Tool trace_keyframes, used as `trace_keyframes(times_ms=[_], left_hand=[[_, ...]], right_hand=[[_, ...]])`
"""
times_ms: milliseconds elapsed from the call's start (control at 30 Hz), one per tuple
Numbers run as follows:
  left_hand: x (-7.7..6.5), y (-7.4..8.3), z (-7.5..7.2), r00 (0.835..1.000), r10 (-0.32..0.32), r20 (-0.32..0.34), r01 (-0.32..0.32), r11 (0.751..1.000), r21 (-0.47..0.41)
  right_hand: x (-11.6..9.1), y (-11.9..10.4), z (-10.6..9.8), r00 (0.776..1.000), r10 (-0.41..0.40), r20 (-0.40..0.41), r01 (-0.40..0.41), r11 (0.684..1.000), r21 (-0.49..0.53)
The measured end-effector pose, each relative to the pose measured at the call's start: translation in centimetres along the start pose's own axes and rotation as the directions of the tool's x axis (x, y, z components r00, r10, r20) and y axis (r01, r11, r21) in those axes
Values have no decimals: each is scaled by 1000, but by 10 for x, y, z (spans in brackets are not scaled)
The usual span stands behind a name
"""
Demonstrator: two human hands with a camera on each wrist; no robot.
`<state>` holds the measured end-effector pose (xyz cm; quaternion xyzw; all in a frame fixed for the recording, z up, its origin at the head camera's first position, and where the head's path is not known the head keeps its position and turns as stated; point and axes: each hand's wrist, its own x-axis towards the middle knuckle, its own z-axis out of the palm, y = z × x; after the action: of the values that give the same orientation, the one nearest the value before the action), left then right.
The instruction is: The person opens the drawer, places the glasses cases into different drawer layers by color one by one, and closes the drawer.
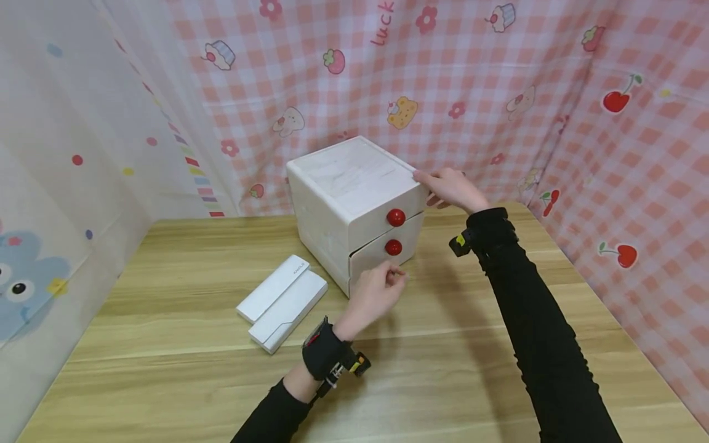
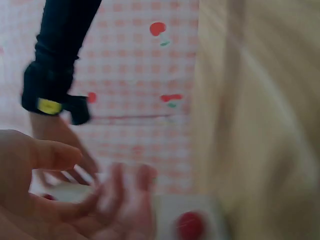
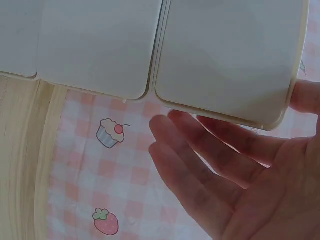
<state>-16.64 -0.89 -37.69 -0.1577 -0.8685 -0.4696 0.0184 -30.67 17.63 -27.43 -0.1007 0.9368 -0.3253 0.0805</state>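
Observation:
A white two-drawer box [image 1: 321, 209] with a marbled top stands on the table. Red round knobs mark its upper drawer [image 1: 365, 227] and lower drawer [image 1: 365, 261]; a dark gap shows along the lower drawer's top left edge. My right hand [image 1: 451, 187] rests at the box's right top edge, thumb on top. In the right wrist view, its fingers [image 3: 200, 150] extend beside the box's pale side panel [image 3: 230, 55]. Just in front of the lower drawer is my left hand [image 1: 373, 295], its fingers loosely bent and holding nothing. Those fingers look blurred in the left wrist view.
Left of the box, a white flat case [image 1: 288, 311] with a stepped top lies on the wooden table [image 1: 183, 344]. A pink checked curtain [image 1: 354, 92] hangs close behind the box, and another printed curtain [image 1: 83, 123] hangs at the left.

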Motion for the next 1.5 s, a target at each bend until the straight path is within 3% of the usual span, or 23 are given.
trace_keyframes(times_ms=[67,133,233,300,400,567,667,733,833,867,1000,1100,1200,1267,1500], left_hand=[[4,-11,8,981,-159,115,173,977,-125],[8,-22,15,928,-296,226,350,900,-260],[14,-35,26,838,-427,340,544,706,-454],[18,-42,31,795,-469,384,606,582,-543],[24,-48,36,766,-492,414,626,424,-654],[38,-54,43,759,-504,412,553,165,-817],[46,-55,46,753,-519,404,493,38,-869],[50,-55,48,750,-524,404,468,-12,-884],[53,-55,49,742,-526,416,468,-37,-883],[53,-54,50,742,-526,416,470,-36,-882],[54,-53,51,747,-529,402,473,-1,-881],[52,-52,52,753,-539,377,480,59,-875],[49,-51,53,749,-558,358,499,119,-858],[47,-51,54,748,-563,352,510,146,-848],[48,-50,56,738,-577,350,524,163,-836]], right_hand=[[2,0,1,1000,12,25,-12,1000,8],[3,-1,1,999,28,47,-29,999,14],[4,-1,1,996,52,75,-54,998,26],[3,-3,2,995,62,81,-66,997,44],[2,-4,2,994,71,78,-77,994,73],[2,-6,3,995,80,59,-86,991,107],[2,-7,2,994,90,56,-95,990,108],[2,-8,1,994,95,55,-100,989,106],[1,-11,0,994,100,52,-105,989,103],[1,-11,-1,994,102,49,-107,989,101],[2,-14,-2,994,103,35,-106,990,96],[2,-15,-1,995,98,26,-100,990,103],[3,-15,1,995,101,23,-103,989,109],[3,-15,2,993,108,35,-112,988,110],[3,-11,3,988,87,127,-103,987,120]])
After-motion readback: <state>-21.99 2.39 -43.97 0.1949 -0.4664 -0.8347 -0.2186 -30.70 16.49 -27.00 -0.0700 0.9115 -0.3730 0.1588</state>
